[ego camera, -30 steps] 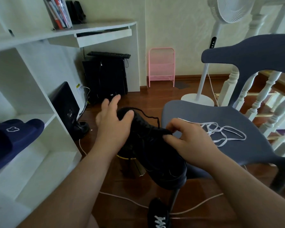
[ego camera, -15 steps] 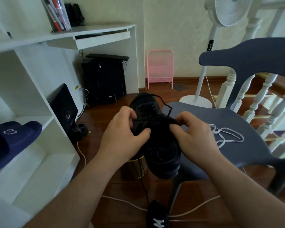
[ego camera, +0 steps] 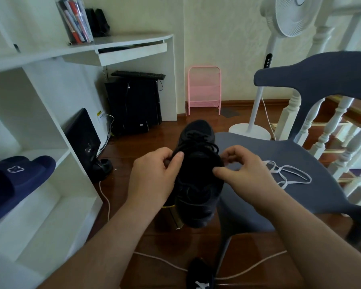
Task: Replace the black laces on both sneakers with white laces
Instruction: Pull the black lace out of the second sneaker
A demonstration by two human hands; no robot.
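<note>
Black sneaker, white laces, grey-blue chair, pink rack.

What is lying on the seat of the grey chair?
A loose white lace lies on the chair seat. The right hand and black sneaker hide the seat's near-left part.

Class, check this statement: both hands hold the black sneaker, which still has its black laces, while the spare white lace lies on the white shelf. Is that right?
Not quite. The head view shows the white lace lying on the grey chair seat, not the shelf. The rest stands: left hand and right hand hold the black sneaker, still black-laced.
</note>
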